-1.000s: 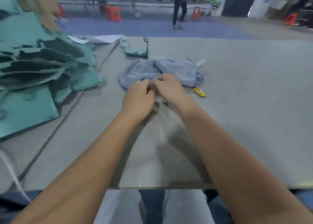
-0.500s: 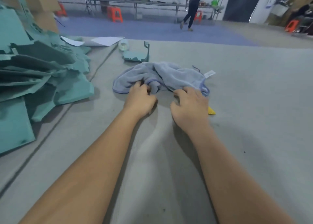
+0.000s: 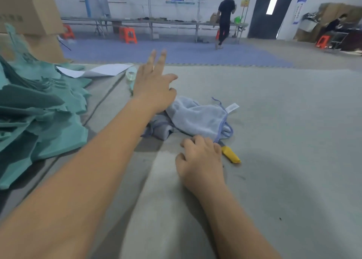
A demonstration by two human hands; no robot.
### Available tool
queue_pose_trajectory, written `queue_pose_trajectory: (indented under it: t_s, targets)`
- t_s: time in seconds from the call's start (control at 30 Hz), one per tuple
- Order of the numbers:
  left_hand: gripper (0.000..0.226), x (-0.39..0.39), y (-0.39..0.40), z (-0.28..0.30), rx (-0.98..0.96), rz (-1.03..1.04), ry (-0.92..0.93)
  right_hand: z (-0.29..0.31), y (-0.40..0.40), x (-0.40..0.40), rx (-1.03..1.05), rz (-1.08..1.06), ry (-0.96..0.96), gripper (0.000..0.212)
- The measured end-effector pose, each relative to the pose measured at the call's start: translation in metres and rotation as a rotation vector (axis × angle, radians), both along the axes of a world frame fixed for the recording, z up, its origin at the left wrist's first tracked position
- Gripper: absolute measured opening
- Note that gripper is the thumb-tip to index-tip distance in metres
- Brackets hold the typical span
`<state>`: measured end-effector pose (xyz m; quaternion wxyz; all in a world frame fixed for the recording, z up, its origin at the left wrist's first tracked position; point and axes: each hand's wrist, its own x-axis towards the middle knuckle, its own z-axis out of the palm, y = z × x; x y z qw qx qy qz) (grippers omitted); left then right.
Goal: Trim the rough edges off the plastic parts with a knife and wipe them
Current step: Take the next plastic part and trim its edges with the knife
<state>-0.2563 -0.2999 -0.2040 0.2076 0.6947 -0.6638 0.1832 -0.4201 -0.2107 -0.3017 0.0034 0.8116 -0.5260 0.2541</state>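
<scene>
While stretched toward the upper middle of the frame, left hand point(image 3: 154, 86) held above the table point(image 3: 284, 121), fingers straight and spread, gripping nothing. Below it, right of centre: right hand point(image 3: 201, 158) lying on the grey surface, fingers loosely curled with their tips at the near edge of the cloth point(image 3: 197, 117), holding nothing. Crumpled pale-blue cloth at frame centre, white label sticking out at its upper right corner. Just right of the right hand, touching or nearly touching the knuckles: knife point(image 3: 231, 154) with a yellow handle, flat on the table, blade end tucked toward the cloth's hem. Heaped along the left edge of the frame: teal plastic parts point(image 3: 39, 121), ragged at the rims, well apart from both hands. Behind the left hand, partly hidden: possibly a roll of clear tape point(image 3: 130, 75), too blurred to be sure, and beside it a white sheet of paper point(image 3: 101, 70). Upper left: cardboard boxes point(image 3: 29, 9). Far background, top of frame: a person point(image 3: 225, 17) standing at a long bench point(image 3: 137, 21), orange stools point(image 3: 128, 35) on a blue floor mat, a dark door point(image 3: 271, 13) at upper right.
</scene>
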Motion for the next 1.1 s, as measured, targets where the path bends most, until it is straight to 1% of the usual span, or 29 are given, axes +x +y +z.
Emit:
queue_pose_trajectory:
  t_s: [0.03,0.07,0.1,0.17,0.23,0.3,0.33,0.4,0.43,0.5,0.53,0.6,0.63,0.7,0.77,0.83,0.9,0.93,1.1]
  targets:
    - [0.042,0.002,-0.008,-0.002,0.089,0.061,0.002,0.000,0.000,0.000,0.001,0.000,-0.021,0.022]
    - [0.043,0.005,-0.011,-0.006,0.144,0.108,0.053,0.001,0.000,0.000,0.008,-0.001,-0.028,0.021]
    - [0.041,0.007,-0.012,-0.011,0.144,0.129,0.157,0.002,-0.001,0.000,0.018,0.002,-0.024,0.022]
    - [0.029,0.010,-0.007,-0.024,0.004,0.122,0.385,0.002,-0.001,0.000,0.039,0.010,-0.003,0.026]
    - [0.022,0.012,0.002,-0.036,-0.140,0.144,0.506,0.002,-0.002,0.000,0.046,0.011,0.012,0.027]
    - [0.016,0.018,0.012,-0.044,-0.207,0.182,0.672,0.002,-0.002,0.001,0.038,0.006,0.010,0.026]
    - [0.014,0.022,0.016,-0.047,-0.187,0.211,0.746,0.002,-0.002,0.001,0.033,0.001,0.011,0.025]
    - [0.008,0.032,0.020,-0.050,-0.035,0.262,0.897,0.000,-0.002,0.001,0.026,-0.004,0.018,0.025]
    - [0.010,0.036,0.022,-0.050,0.060,0.261,1.016,0.000,-0.002,0.001,0.025,-0.007,0.024,0.026]
    - [0.025,0.044,0.029,-0.047,0.278,0.243,1.233,-0.001,-0.002,0.001,0.017,-0.016,0.043,0.027]
    - [0.030,0.048,0.034,-0.045,0.370,0.227,1.285,-0.001,-0.003,0.001,0.009,-0.018,0.048,0.028]
    - [0.033,0.056,0.044,-0.040,0.447,0.216,1.258,0.000,-0.002,0.001,-0.002,-0.024,0.047,0.032]
    - [0.031,0.060,0.051,-0.036,0.445,0.217,1.205,0.002,-0.001,0.000,-0.009,-0.022,0.024,0.033]
    - [0.028,0.063,0.066,-0.026,0.395,0.221,1.081,0.007,0.000,-0.002,-0.029,-0.019,-0.068,0.027]
    - [0.028,0.061,0.081,-0.021,0.300,0.217,0.992,0.011,0.002,-0.003,-0.027,-0.032,-0.122,0.023]
    - [0.028,0.051,0.097,-0.023,0.149,0.195,0.951,0.014,0.003,-0.005,-0.017,-0.045,-0.118,0.023]
    - [0.028,0.032,0.111,-0.038,0.023,0.183,0.903,0.014,0.007,-0.006,-0.016,-0.046,-0.111,0.024]
    - [0.030,0.021,0.116,-0.049,-0.010,0.182,0.884,0.013,0.009,-0.006,-0.009,-0.041,-0.111,0.025]
    - [0.033,-0.013,0.119,-0.082,0.004,0.216,0.979,0.016,0.012,0.006,0.022,0.010,-0.155,0.033]
